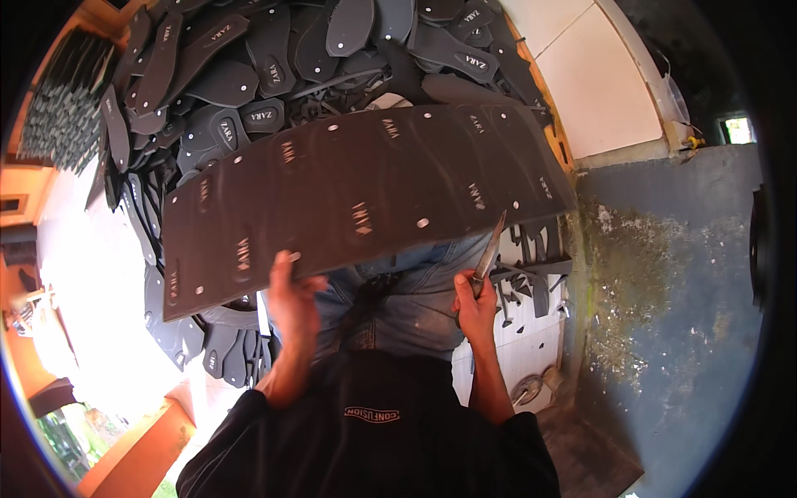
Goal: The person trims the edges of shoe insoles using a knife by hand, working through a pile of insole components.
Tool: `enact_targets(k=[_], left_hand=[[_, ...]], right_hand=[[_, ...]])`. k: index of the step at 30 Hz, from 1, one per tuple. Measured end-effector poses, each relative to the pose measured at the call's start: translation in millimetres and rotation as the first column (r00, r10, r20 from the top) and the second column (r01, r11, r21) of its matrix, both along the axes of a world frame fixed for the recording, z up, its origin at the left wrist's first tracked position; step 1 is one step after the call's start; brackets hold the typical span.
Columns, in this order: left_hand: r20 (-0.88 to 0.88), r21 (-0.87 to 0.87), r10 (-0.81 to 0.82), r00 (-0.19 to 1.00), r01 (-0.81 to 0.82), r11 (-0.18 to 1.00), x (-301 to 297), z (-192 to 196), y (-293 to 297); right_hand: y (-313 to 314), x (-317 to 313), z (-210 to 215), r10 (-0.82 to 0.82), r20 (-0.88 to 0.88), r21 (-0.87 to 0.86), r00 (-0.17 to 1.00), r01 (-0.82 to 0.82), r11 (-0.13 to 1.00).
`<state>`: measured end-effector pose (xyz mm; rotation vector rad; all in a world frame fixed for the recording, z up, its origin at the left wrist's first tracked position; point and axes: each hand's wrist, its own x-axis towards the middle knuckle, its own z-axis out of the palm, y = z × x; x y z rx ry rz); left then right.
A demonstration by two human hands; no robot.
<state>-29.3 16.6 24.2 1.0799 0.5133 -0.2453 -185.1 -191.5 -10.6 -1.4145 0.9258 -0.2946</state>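
Observation:
A large dark brown foam sheet (324, 191) lies tilted across my lap, marked with rows of sole outlines, pale printed marks and small white dots. My left hand (295, 303) is at its near edge, left of the middle. Its fingers are apart, and one fingertip overlaps the sheet; whether it presses on it I cannot tell. My right hand (476, 314) is closed around the handle of a knife (490, 249). The narrow blade points up and away, with its tip by the sheet's near right edge. Most of the handle is hidden in my fingers.
Dark cut-out shoe soles (203, 70) are heaped beyond the sheet and down its left side. Narrow foam offcuts (531, 286) litter the pale floor at right. A stained blue-grey wall (664, 274) stands further right. Stacked grey pieces (66, 104) are at far left.

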Motion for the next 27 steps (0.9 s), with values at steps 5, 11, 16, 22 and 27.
enact_targets(k=[5, 11, 16, 22, 27], left_hand=[[0.104, 0.094, 0.165, 0.981, -0.175, 0.980, 13, -4, 74], [-0.117, 0.126, -0.375, 0.920, 0.388, 0.913, -23, -22, 1], [-0.120, 0.065, -0.390, 0.913, 0.399, 0.915, -25, -33, -70], [-0.189, 0.109, -0.431, 0.882, 0.455, 0.884, -21, -28, -90], [-0.147, 0.154, -0.407, 0.901, 0.428, 0.891, -20, -33, -89]], right_hand=[[29, 5, 1, 0.134, 0.042, 0.097, 0.990, -0.138, 0.986], [46, 7, -5, 0.199, -0.049, 0.070, 0.979, -0.196, 0.978], [60, -2, 4, 0.220, -0.167, 0.045, 0.961, -0.215, 0.975], [71, -5, -4, 0.214, -0.224, -0.028, 0.951, -0.226, 0.974], [75, -3, -10, 0.233, -0.240, -0.078, 0.942, -0.258, 0.963]])
